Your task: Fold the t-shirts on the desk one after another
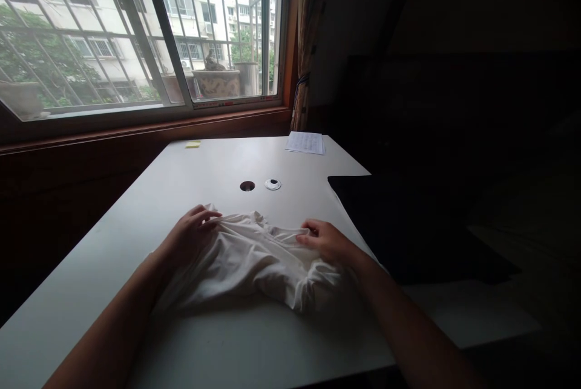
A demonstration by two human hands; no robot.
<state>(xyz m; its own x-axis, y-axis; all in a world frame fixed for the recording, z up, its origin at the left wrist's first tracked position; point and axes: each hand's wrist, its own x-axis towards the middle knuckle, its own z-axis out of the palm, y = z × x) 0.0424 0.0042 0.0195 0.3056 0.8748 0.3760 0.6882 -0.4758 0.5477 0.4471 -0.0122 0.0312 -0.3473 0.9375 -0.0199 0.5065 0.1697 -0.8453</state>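
A crumpled white cloth garment (254, 256), perhaps a shirt, lies in folds on the white table (136, 213). At its upper left edge my left hand (195, 228) pinches the fabric between thumb and fingers. My right hand (324, 239) grips the upper right edge, with the fingers closed on the cloth. Between the two hands the edge is drawn fairly straight, with a small bunched part near the middle. Loose folds hang toward me, and a bunched end lies below my right hand. Part of the garment is hidden behind my left forearm.
Beyond the garment are a round hole (247, 186) in the tabletop and its white cap (273, 184). Papers (306, 143) and a yellow note (192, 144) lie at the far edge. Dark cloth (422, 232) covers the right side. A barred window (136, 32) stands behind.
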